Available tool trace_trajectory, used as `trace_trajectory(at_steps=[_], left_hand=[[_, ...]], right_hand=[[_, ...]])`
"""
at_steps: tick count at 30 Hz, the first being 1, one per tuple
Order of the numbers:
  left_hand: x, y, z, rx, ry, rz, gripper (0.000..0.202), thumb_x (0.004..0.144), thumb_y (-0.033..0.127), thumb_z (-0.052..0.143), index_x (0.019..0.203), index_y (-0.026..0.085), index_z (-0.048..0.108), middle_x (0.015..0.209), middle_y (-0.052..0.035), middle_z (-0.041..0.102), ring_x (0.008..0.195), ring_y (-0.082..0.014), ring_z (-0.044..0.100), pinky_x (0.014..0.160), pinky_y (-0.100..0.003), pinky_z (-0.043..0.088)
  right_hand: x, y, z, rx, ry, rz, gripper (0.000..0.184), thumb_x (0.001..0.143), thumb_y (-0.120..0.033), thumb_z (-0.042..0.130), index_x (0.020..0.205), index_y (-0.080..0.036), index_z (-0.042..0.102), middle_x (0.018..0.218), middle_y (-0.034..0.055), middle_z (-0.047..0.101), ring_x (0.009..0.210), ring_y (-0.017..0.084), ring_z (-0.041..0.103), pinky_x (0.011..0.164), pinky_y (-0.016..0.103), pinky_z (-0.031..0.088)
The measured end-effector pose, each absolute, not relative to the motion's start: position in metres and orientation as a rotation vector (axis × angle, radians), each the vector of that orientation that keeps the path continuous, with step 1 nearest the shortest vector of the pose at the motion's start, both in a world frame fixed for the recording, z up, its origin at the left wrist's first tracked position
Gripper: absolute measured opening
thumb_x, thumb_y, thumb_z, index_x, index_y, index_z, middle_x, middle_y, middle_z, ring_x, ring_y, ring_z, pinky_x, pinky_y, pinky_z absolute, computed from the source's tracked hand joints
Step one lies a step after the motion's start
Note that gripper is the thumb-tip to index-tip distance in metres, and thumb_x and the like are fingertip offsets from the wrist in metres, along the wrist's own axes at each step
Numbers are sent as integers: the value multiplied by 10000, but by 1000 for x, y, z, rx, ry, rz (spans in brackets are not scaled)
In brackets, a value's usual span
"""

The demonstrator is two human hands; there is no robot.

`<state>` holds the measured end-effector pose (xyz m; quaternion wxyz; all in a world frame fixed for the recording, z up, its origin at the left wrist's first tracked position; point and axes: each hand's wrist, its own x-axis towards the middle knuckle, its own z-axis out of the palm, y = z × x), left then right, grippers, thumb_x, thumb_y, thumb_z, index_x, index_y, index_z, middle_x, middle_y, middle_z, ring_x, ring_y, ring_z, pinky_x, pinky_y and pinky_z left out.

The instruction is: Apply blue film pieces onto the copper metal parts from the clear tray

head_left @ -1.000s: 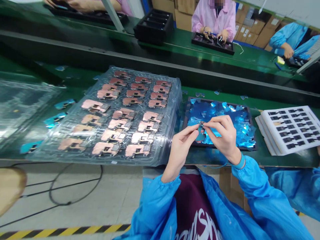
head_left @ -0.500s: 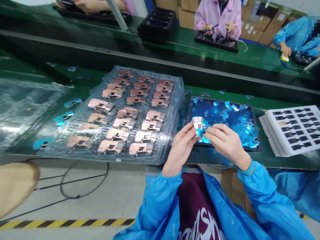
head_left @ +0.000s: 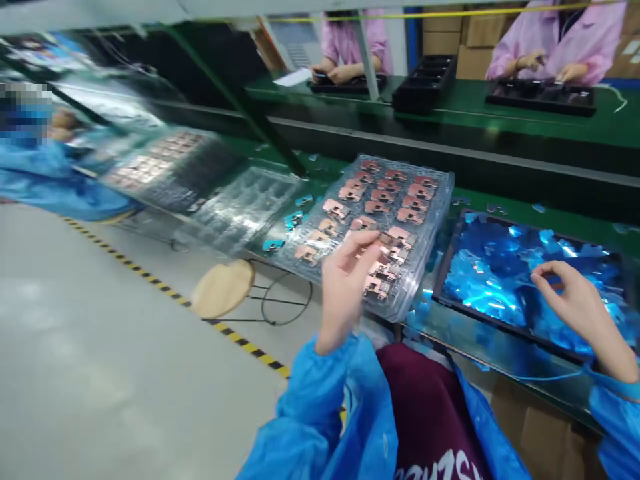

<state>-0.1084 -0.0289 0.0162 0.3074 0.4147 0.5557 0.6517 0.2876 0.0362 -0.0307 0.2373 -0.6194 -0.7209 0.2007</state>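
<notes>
My left hand is closed in a pinch on a small circuit board, held over the right half of a clear plastic tray. Several copper-coloured circuit boards lie in rows in that tray, and my hand hides some of them. Off to the right, my right hand has its thumb and forefinger pressed together above a black tray. Crumpled pieces of blue film fill the black tray. What the right fingertips hold, if anything, does not stand out from the film.
Several blue-covered pieces lie left of the clear tray. Farther left are an empty-looking clear tray and a stack of filled trays. A wooden stool stands below. Co-workers in pink sit across the bench.
My hands have parted: the left has carried the circuit board leftward over the clear tray, while the right stays above the blue film. The view has swung left.
</notes>
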Motion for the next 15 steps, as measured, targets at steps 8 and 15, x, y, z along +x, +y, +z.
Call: trace_trajectory(at_steps=[8, 15], left_hand=[[-293, 40, 27, 1719, 2031, 832, 362, 842, 573, 777, 948, 234, 845, 997, -110, 810, 911, -315, 690, 860, -406, 534], [-280, 46, 16, 2016, 1971, 807, 508, 916, 720, 644, 850, 235, 780, 996, -64, 789, 1018, -290, 662, 1121, -481, 462]], right_hand=[[338, 85, -66, -1818, -2259, 645, 269, 860, -534, 621, 959, -335, 774, 957, 140, 813, 794, 377, 761, 684, 480, 539], [363, 86, -27, -2060, -2208, 261, 327, 1015, -583, 629, 975, -329, 830, 844, 103, 796, 748, 329, 720, 661, 398, 460]])
